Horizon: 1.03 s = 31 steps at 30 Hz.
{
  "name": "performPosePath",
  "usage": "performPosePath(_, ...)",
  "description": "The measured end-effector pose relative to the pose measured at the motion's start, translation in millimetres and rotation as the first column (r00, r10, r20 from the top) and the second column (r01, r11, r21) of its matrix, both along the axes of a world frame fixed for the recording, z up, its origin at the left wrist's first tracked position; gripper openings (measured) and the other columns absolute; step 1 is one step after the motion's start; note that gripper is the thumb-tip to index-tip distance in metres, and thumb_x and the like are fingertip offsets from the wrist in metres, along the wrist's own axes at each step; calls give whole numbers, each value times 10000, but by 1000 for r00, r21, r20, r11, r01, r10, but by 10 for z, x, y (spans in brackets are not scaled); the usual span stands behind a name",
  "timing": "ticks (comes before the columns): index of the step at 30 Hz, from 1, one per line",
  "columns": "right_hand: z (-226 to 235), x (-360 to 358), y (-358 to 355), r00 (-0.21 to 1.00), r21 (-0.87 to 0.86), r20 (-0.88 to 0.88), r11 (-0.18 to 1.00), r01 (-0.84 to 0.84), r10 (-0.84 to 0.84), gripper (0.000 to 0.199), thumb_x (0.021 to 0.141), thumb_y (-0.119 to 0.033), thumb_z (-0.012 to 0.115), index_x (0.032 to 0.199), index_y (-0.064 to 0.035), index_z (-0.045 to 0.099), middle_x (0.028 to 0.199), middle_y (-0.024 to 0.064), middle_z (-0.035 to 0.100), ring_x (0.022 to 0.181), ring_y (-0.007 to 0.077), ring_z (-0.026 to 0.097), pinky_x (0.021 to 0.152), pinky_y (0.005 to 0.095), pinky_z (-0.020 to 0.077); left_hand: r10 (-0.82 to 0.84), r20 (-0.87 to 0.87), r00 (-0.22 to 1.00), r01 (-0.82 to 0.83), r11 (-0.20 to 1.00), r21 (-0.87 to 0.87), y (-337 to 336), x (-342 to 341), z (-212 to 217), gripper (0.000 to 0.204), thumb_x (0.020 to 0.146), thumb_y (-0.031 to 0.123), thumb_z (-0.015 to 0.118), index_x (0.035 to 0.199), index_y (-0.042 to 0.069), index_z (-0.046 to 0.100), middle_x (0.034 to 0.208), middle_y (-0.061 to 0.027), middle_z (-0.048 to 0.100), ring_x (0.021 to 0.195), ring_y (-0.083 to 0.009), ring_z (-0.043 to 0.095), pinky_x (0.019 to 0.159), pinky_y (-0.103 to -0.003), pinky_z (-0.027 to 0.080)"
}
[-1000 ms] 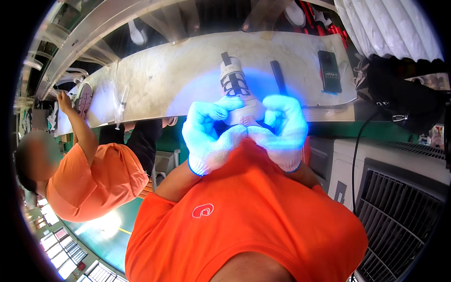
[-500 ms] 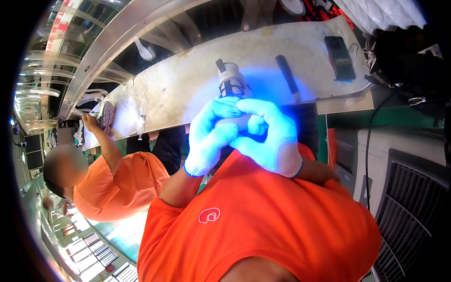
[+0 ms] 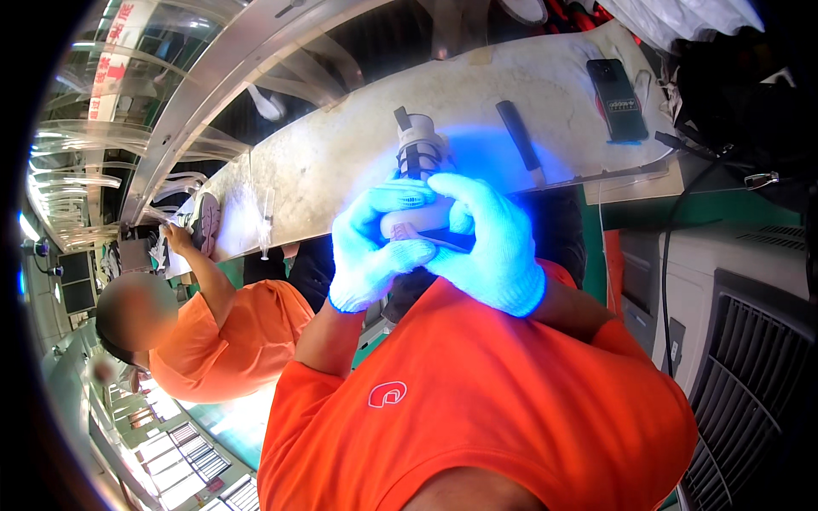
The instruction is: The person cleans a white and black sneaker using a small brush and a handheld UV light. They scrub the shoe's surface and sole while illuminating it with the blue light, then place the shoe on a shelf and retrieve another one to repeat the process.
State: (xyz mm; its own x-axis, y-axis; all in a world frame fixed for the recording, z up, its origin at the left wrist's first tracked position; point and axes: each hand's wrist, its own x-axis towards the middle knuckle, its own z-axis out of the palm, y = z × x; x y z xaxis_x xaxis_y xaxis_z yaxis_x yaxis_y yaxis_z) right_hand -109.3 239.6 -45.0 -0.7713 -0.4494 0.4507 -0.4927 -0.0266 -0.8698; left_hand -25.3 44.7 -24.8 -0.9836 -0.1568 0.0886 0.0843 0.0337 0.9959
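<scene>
A light-coloured sneaker (image 3: pixel 415 140) with dark laces lies at the table's near edge, its toe toward me. My left hand (image 3: pixel 368 247), in a knitted white glove lit bright blue, curls around the toe's left side. My right hand (image 3: pixel 501 247), gloved the same way, grips the right side with thumb and fingers. Both thumbs come close together below the toe. Part of the pale toe cap shows between the hands; the fingers and the glare hide much of the shoe's front half.
A dark-handled tool (image 3: pixel 517 134), perhaps a brush, lies right of the sneaker. Beyond it is a dark phone (image 3: pixel 615 98) on the pale table (image 3: pixel 332 140). At left, a co-worker in an orange shirt (image 3: pixel 230 341) touches another shoe (image 3: pixel 205 223). A vented grey machine (image 3: pixel 741 366) stands right.
My hands have parted slightly around the toe, and more of the toe cap shows between them. The co-worker and that person's shoe appear further right as the view shifts.
</scene>
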Motion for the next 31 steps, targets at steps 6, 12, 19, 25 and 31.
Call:
performPosePath(6,-81,-132,-127,999,-49,-47,999,-6,4,686,733,-246,1052,1308,-88,713,1044,82,726,837,223,696,729,362,585,-3,1,1000,3,997,82,-82,-65,26,538,760,107,984,1230,-21,758,1327,-173,761,1309,-282,686,1147,-441,530)
performPosePath(12,-203,-197,-311,992,-84,-120,996,19,-29,677,735,-324,1053,1271,-90,711,1055,88,714,903,261,717,769,403,593,-28,-15,1000,29,993,118,-296,-107,-56,505,761,124,970,1191,-13,742,1315,-184,758,1333,-304,672,1160,-464,525)
performPosePath(19,-247,-154,-528,983,-94,-165,994,61,-76,683,744,-354,1033,1265,-97,674,1054,107,698,922,302,723,779,434,593,68,209,976,-87,993,84,-240,-74,272,506,808,66,948,1241,15,691,1327,-174,727,1193,-251,729,1035,-411,608)
performPosePath(25,-293,-121,-618,990,-129,-125,990,52,-68,699,742,-368,1029,1265,-96,654,1095,127,686,954,319,723,807,442,600,171,254,952,-156,985,-81,-196,-92,360,476,836,37,945,1231,-7,681,1258,-170,746,1056,-213,768,851,-330,669)
performPosePath(31,-704,37,-463,998,-156,48,986,52,-45,821,721,-342,1047,1368,-103,602,1202,119,683,1072,313,712,851,448,624,148,153,977,-146,989,-25,-352,-86,181,512,842,75,949,1274,-6,687,1353,-207,730,1122,-244,758,914,-374,664)
